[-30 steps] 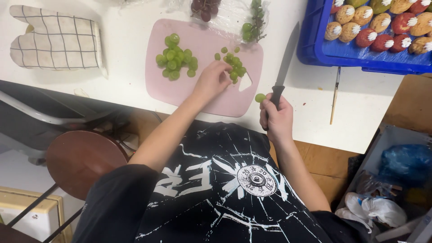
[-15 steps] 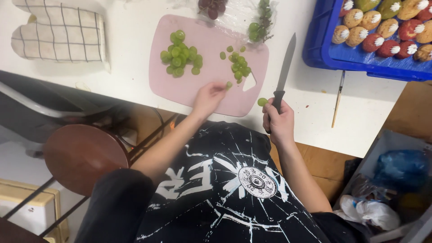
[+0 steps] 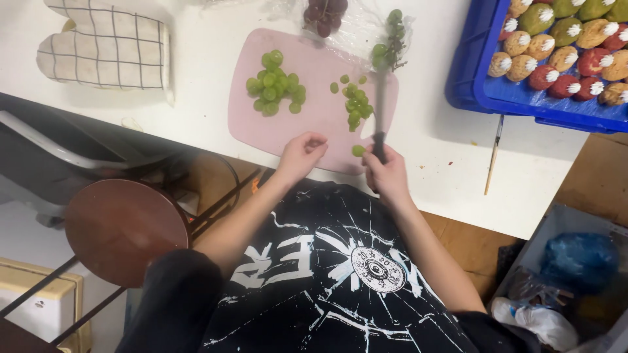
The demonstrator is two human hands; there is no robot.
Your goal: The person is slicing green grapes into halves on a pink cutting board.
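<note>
Pink board (image 3: pixel 275 127): grape (image 3: pixel 358 150) beside fingers (image 3: pixel 374 165)

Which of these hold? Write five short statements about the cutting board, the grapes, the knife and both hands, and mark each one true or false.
1. The right hand grips a knife. True.
2. The cutting board is blue. False: it is pink; the crate is blue.
3. Green grapes lie in two groups on the board. True.
4. The left hand wears the oven mitt. False: the mitt lies apart on the table, the hand is bare.
5. A single grape sits beside the right hand. True.
</note>
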